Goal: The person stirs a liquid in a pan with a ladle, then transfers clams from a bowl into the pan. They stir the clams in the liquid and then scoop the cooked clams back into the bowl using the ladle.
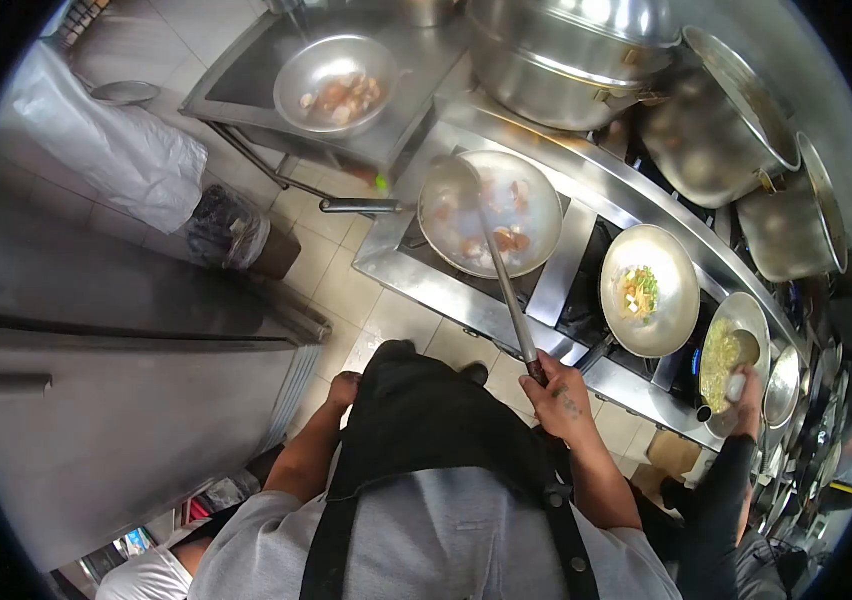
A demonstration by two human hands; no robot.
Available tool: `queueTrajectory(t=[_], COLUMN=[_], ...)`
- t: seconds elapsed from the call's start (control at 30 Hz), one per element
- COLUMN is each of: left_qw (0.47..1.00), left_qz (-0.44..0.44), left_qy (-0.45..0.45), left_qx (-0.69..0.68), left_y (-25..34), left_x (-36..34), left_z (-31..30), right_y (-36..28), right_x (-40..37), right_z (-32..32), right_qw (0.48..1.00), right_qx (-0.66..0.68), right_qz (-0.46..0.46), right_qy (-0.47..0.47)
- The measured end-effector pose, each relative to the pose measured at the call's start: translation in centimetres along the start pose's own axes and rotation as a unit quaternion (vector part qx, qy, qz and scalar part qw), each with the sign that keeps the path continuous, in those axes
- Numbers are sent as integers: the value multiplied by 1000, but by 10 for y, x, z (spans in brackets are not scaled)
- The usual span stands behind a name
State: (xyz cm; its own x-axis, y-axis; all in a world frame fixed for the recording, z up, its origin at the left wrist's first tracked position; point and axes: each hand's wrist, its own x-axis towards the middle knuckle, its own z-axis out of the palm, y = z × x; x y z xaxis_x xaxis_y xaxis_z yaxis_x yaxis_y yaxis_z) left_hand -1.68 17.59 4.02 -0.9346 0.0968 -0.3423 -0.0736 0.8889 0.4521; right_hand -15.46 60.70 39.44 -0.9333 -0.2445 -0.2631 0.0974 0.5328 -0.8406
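My right hand [558, 402] is wrapped round the dark grip of a long-handled metal ladle [508, 285]. The ladle's round head rests over a light-coloured frying pan [544, 205], blurred by steam. Brownish-red pieces of food [509, 240] lie in pale liquid in that pan. The pan's handle [361, 205] points left, out past the stove edge. By the left side of my black apron [446, 420], my left hand [344, 388] hangs low with its fingers curled in; nothing shows in it.
A second pan [649, 335] holds chopped vegetables. A co-worker's hand [743, 390] works a ladle in a pan of yellowish food [718, 365] over a blue flame. Large pots [556, 95] line the back. A metal bowl [291, 90] of food stands on the steel counter; a fridge [126, 420] is left.
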Motion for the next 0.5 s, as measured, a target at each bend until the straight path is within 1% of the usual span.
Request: queueTrajectory(t=[0.03,0.1,0.17,0.2,0.23,0.3,0.33,0.37,0.43,0.47,0.5], left_qw=[1000,999,980,981,981,985,991,936,917,982,916], left_qz=[0,7,-100,-127,-120,-101,-67,-217,-229,-42,-215], left_qy=[13,26,-41,-59,-65,-50,-63,-41,-54,-56,-64], left_qx=[-12,-27,-169,-137,-139,-129,-93,-274,-322,-173,-331], left_y=[-15,-26,-34,-33,-32,-56,-69,-51,-55,-66,-68], left_x=[1,8,12,17,22,33,40,42,54,60,68], left_z=[14,18,18,11,4,14,15,-7,-22,-28,-26], right_y=[-6,-14,-19,-25,-35,-57,-58,-67,-92,-103,-107], right_x=[-2,-3,-6,-8,-10,-15,-16,-16,-18,-18,-19], right_z=[-1,-1,2,3,6,14,19,23,31,34,40], right_qw=[1000,1000,998,997,996,994,995,994,992,986,985], right_qx=[-11,-27,-42,-60,-63,-17,-42,-46,-78,-78,-80], right_qz=[6,12,40,49,56,107,92,97,97,146,152], right_qy=[3,10,-7,-10,-4,-3,1,4,1,-16,-14])
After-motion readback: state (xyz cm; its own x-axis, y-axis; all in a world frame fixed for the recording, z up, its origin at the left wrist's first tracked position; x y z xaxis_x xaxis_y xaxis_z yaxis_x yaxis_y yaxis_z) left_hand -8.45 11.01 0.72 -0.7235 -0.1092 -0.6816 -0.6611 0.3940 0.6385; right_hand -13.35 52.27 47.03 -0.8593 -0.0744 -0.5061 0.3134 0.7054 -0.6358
